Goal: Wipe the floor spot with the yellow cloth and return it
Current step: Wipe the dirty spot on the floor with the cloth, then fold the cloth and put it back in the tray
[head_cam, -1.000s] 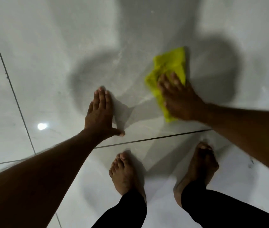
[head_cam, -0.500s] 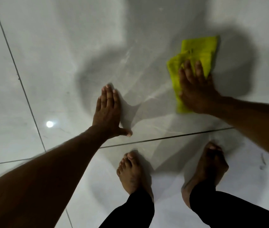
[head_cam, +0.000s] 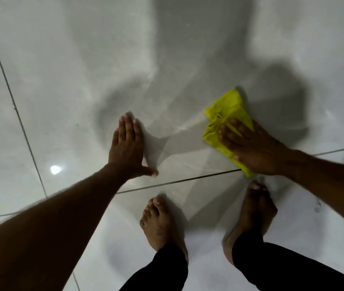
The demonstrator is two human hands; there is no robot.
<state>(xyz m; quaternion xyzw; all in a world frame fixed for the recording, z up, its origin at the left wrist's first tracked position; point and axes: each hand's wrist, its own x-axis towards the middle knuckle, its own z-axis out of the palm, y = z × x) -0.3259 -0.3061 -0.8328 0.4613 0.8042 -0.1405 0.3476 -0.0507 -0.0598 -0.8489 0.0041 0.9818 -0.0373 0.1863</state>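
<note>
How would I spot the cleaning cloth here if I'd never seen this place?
Look at the glossy pale tiled floor, just beyond the dark grout line ahead of the bare feet. Under the right hand lies the crumpled yellow cloth, the only brightly coloured thing there.

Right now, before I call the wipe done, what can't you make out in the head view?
- The floor spot: the crumpled yellow cloth and right hand cover the glossy white floor tile there, and shadow and glare mask the rest.
- The cloth's near half: under the right palm.
- The return place for the cloth: outside the frame.
- Left hand: flat on the tile, palm hidden.
</note>
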